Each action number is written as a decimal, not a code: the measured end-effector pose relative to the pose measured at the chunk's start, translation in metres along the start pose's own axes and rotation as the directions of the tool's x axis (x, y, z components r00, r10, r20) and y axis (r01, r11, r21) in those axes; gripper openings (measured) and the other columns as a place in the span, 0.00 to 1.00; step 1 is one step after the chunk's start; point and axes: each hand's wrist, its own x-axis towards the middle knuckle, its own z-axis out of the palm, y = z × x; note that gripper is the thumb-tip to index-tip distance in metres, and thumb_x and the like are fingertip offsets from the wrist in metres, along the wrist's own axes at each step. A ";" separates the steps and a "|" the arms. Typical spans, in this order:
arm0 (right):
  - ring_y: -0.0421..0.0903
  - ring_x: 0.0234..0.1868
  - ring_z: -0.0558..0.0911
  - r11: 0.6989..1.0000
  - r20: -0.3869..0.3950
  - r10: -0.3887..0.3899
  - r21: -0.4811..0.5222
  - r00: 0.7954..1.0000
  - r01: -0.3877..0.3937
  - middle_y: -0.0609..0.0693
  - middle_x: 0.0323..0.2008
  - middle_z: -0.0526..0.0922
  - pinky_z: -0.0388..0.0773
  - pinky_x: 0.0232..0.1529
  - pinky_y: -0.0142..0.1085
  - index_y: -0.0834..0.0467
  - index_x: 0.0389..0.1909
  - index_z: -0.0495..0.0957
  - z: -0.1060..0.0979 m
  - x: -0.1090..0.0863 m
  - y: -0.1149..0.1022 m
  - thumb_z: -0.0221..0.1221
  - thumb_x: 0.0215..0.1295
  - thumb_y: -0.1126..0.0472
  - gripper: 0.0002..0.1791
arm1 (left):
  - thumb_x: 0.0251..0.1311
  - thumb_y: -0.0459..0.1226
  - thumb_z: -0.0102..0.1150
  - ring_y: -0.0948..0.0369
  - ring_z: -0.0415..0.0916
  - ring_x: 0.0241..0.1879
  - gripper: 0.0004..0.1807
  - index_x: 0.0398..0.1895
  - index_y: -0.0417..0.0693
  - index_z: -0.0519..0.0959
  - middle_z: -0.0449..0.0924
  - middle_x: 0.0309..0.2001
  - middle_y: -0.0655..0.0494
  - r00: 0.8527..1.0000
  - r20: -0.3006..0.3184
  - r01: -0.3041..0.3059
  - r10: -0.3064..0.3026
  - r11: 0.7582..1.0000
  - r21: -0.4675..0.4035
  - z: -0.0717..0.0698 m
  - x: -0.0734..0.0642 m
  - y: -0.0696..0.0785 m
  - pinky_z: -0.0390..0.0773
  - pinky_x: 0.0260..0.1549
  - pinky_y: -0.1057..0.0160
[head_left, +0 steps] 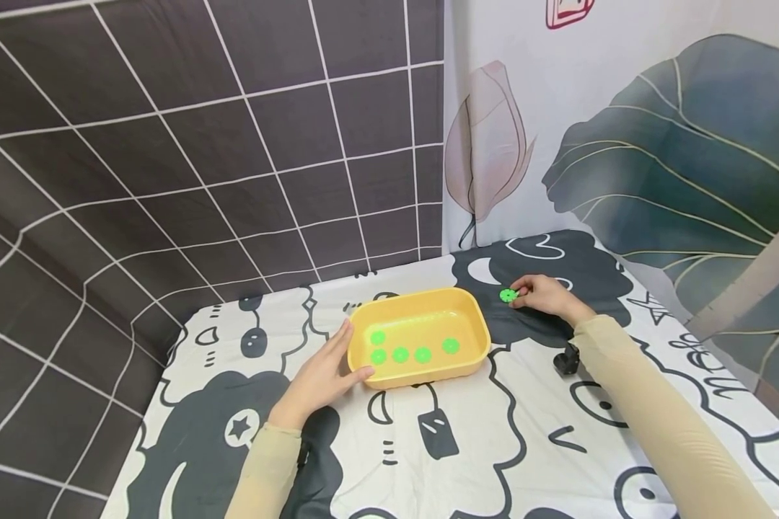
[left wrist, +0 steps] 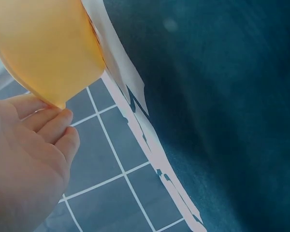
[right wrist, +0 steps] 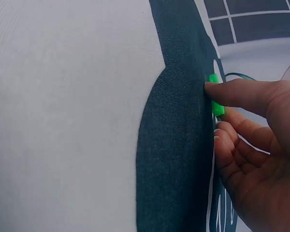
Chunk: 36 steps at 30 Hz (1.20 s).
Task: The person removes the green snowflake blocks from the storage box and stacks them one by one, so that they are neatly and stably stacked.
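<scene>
While two beige sleeves [head_left: 266, 468] are seen nearest, a black-and-white cloth [head_left: 441, 483] printed with cartoon figures is spread beneath them. By the right sleeve, a small black object [head_left: 566, 360] can be made out. The left end of a yellow tray [head_left: 396, 378] is gripped by the left hand [head_left: 318, 375], its thumb set over the near rim and its fingers bent against the outer side. Inside the tray five green discs [head_left: 400, 355] are laid flat, apart from one another. Beyond the tray's right end, another green disc [head_left: 508, 295] is pinched between thumb and fingertips by the right hand [head_left: 545, 297]; whether the cloth is touched by it cannot be told. Farthest back, a dark grid-patterned covering [head_left: 266, 108] is hung at left, and a pale hanging [head_left: 526, 43], printed with a pink bud and a large blue-grey leaf, at right.
</scene>
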 end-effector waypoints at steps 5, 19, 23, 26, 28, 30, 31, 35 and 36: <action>0.49 0.36 0.72 1.000 0.000 0.004 0.005 1.000 -0.004 0.52 0.32 0.74 0.68 0.36 0.37 0.73 0.52 0.77 0.000 -0.001 0.000 0.67 0.60 0.61 0.24 | 0.62 0.67 0.56 0.48 0.52 0.77 0.54 0.79 0.44 0.51 0.47 0.80 0.51 1.000 -0.005 -0.001 0.001 1.000 0.002 0.001 0.000 0.000 0.57 0.73 0.49; 0.49 0.37 0.72 0.999 -0.016 0.038 0.007 0.999 -0.038 0.51 0.33 0.74 0.68 0.38 0.38 0.71 0.53 0.77 0.001 0.000 -0.002 0.69 0.60 0.56 0.27 | 0.62 0.68 0.55 0.48 0.51 0.77 0.54 0.79 0.44 0.51 0.45 0.80 0.54 1.000 -0.008 -0.003 0.003 1.000 0.000 0.001 0.002 -0.002 0.57 0.73 0.49; 0.49 0.37 0.72 0.999 -0.022 0.035 0.003 0.999 -0.035 0.52 0.34 0.75 0.68 0.38 0.38 0.70 0.53 0.77 0.002 0.000 -0.002 0.69 0.60 0.55 0.27 | 0.61 0.68 0.55 0.48 0.52 0.77 0.54 0.79 0.45 0.51 0.45 0.80 0.54 1.000 -0.009 0.002 -0.002 1.000 -0.004 0.001 0.002 -0.002 0.57 0.72 0.48; 0.50 0.38 0.73 0.999 -0.017 0.032 0.003 0.999 -0.032 0.52 0.34 0.75 0.68 0.38 0.38 0.70 0.53 0.77 0.002 -0.001 -0.002 0.68 0.61 0.55 0.26 | 0.61 0.68 0.55 0.48 0.52 0.77 0.54 0.79 0.44 0.51 0.46 0.80 0.53 1.000 -0.010 0.001 -0.001 1.000 -0.006 0.001 0.001 -0.002 0.58 0.72 0.48; 0.50 0.38 0.73 0.999 -0.016 0.034 0.001 0.999 -0.034 0.52 0.35 0.75 0.68 0.39 0.38 0.70 0.52 0.77 0.002 -0.001 -0.001 0.68 0.61 0.55 0.26 | 0.61 0.69 0.55 0.48 0.52 0.77 0.55 0.79 0.45 0.51 0.47 0.80 0.52 1.000 -0.010 0.001 -0.001 1.000 -0.002 0.001 0.001 -0.002 0.58 0.72 0.48; 0.50 0.38 0.73 0.999 -0.015 0.034 0.001 0.999 -0.034 0.52 0.35 0.75 0.68 0.39 0.38 0.69 0.52 0.78 0.002 -0.001 -0.001 0.68 0.61 0.54 0.26 | 0.61 0.69 0.55 0.48 0.52 0.77 0.55 0.79 0.45 0.51 0.46 0.80 0.53 1.000 -0.010 0.002 -0.002 1.000 -0.002 0.001 0.001 -0.002 0.58 0.72 0.48; 0.50 0.38 0.73 0.999 -0.015 0.034 0.000 0.999 -0.034 0.52 0.35 0.75 0.68 0.39 0.38 0.69 0.52 0.78 0.002 -0.001 0.000 0.68 0.61 0.54 0.26 | 0.61 0.69 0.55 0.48 0.52 0.77 0.55 0.80 0.45 0.51 0.46 0.80 0.53 1.000 -0.011 0.001 -0.001 1.000 -0.002 0.001 0.001 -0.002 0.58 0.72 0.48; 0.50 0.39 0.73 0.999 -0.018 0.032 0.000 0.999 -0.032 0.53 0.35 0.76 0.69 0.39 0.39 0.69 0.52 0.78 0.003 -0.001 0.000 0.68 0.62 0.54 0.26 | 0.61 0.69 0.55 0.48 0.52 0.77 0.55 0.80 0.45 0.51 0.46 0.80 0.53 1.000 -0.010 0.001 -0.001 1.000 -0.003 0.001 0.001 -0.002 0.58 0.72 0.48; 0.50 0.39 0.73 0.999 -0.018 0.033 0.000 0.999 -0.033 0.53 0.36 0.76 0.69 0.39 0.39 0.69 0.52 0.78 0.003 -0.001 0.000 0.68 0.62 0.54 0.26 | 0.61 0.69 0.55 0.48 0.52 0.77 0.55 0.80 0.45 0.51 0.47 0.80 0.53 1.000 -0.010 0.000 0.000 1.000 -0.003 0.001 0.001 -0.002 0.58 0.72 0.48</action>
